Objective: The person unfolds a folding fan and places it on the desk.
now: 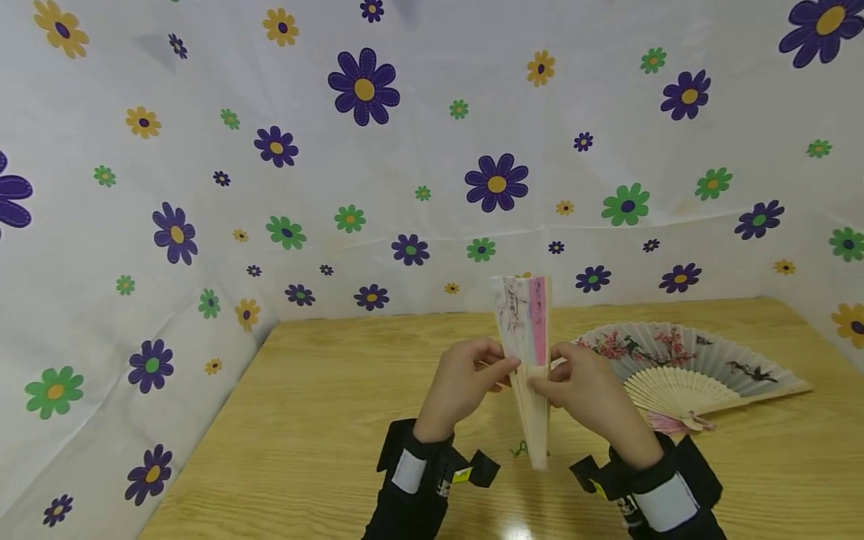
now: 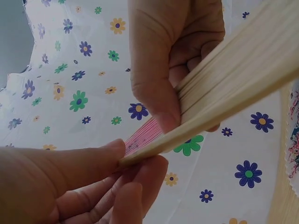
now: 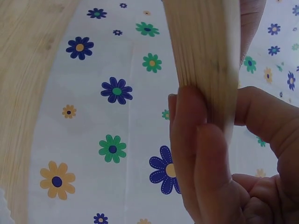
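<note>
A mostly folded hand fan (image 1: 523,322) stands upright between both hands, its printed white and pink leaf at the top and pale wooden ribs (image 2: 224,79) below. On its left side, my left hand (image 1: 466,384) pinches the fan where leaf meets ribs. My right hand (image 1: 586,386) grips the other side at about the same height, thumb across the ribs. In the right wrist view, right fingers (image 3: 212,163) lie along the stacked ribs. A small green cord (image 1: 518,450) shows beside the fan's narrow lower end.
Spread on the wooden table (image 1: 324,420) at the right lies a second fan (image 1: 655,352), with blossom print and a pink tassel (image 1: 667,422). Behind and to the left hangs a white flower-patterned cloth (image 1: 405,165). Both wrists wear black straps.
</note>
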A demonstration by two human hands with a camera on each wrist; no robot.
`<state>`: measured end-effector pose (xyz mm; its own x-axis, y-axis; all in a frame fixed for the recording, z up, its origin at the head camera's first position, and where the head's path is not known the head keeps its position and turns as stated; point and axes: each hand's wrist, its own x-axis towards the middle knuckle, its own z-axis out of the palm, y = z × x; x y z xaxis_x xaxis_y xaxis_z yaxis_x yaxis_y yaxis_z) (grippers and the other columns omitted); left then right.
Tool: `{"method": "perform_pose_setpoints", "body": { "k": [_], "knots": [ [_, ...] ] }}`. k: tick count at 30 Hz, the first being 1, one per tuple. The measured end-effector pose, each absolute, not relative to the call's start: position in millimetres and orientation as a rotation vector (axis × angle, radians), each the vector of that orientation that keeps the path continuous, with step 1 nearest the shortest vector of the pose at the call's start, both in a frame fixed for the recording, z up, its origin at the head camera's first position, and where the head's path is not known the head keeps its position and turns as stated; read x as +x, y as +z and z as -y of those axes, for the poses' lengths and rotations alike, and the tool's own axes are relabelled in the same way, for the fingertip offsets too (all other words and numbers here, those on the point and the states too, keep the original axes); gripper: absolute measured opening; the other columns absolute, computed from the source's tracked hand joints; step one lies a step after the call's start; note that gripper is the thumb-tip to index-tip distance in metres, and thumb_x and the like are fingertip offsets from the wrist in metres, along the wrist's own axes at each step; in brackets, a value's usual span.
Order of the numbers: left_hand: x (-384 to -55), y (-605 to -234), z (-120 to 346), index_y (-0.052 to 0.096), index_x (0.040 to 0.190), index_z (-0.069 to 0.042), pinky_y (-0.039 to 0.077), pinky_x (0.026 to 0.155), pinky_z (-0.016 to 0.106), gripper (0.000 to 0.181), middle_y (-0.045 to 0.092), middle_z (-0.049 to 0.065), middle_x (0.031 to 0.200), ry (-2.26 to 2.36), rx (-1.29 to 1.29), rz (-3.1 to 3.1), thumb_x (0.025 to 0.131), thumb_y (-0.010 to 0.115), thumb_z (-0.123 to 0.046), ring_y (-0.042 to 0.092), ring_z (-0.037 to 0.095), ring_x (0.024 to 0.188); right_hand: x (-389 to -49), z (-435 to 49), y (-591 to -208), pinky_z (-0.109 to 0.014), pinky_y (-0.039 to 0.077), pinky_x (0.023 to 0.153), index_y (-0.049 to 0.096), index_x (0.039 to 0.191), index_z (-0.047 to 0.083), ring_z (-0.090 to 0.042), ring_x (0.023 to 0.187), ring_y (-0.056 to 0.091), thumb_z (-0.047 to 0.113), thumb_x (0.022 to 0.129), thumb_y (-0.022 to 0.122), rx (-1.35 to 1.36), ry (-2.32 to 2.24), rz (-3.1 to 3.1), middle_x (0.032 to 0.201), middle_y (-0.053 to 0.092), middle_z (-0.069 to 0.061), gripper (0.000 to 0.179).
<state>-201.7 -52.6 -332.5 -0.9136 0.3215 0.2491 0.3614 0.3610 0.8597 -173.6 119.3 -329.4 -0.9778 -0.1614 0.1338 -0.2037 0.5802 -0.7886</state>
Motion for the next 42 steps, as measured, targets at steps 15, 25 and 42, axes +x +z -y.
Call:
{"method": "perform_pose_setpoints", "body": {
  "k": [15,25,42],
  "knots": [
    [-201,-328,57,0.069,0.092,0.009,0.063,0.062,0.044,0.014,0.074,0.025,0.085,-1.593,-0.65,2.59,0.092,0.066,-0.005,0.071,0.033,0.072,-175,-121,-329,-0.03,0.044,0.047,0.06,0.107,-0.011,-0.02,0.059,0.063,0.012,0.086,0.071,0.241,1.298,2.765,0.082,0.073,-0.022,0.033],
    [-203,-327,61,0.069,0.096,0.009,0.063,0.062,0.043,0.014,0.074,0.024,0.086,-1.557,-0.644,2.622,0.092,0.065,-0.004,0.071,0.029,0.069,-177,-125,-329,-0.03,0.043,0.046,0.06,0.105,-0.012,-0.02,0.058,0.06,0.013,0.085,0.071,0.196,1.248,2.752,0.08,0.072,-0.022,0.034],
    [-203,-326,63,0.072,0.093,0.009,0.063,0.062,0.04,0.015,0.074,0.024,0.078,-1.566,-0.579,2.621,0.091,0.067,-0.005,0.071,0.029,0.068,-176,-128,-328,-0.028,0.038,0.044,0.06,0.1,-0.011,-0.019,0.054,0.054,0.011,0.084,0.071,0.142,1.211,2.711,0.076,0.072,-0.023,0.03]
  ]
}}
